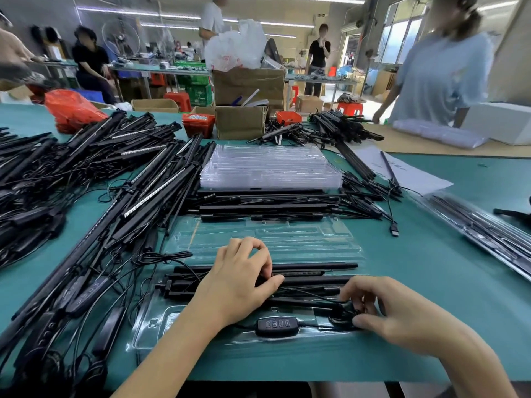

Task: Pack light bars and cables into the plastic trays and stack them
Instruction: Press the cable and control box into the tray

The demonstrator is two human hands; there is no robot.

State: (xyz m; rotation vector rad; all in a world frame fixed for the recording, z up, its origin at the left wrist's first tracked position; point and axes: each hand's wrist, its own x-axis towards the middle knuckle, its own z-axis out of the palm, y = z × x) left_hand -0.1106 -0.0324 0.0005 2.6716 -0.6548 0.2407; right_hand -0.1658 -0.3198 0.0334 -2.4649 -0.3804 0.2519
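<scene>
A clear plastic tray (287, 239) lies open on the green table in front of me. Several black light bars (316, 266) lie in its near half. My left hand (238, 280) presses down on these bars, thumb and fingertips curled onto one of them. My right hand (399, 314) pinches a coiled black cable (343, 315) at the tray's right end. The cable's inline controller (277, 326) with its buttons lies in the tray's front slot. A stack of empty clear trays (270, 168) stands behind, past a row of loose bars (273, 205).
A large heap of black bars and cables (86, 182) covers the table's left side. Packed trays (482, 225) lie at the right. Cardboard boxes (241, 122) and red bins (198, 123) stand at the far edge. A person in a blue shirt (442, 73) stands at the far right.
</scene>
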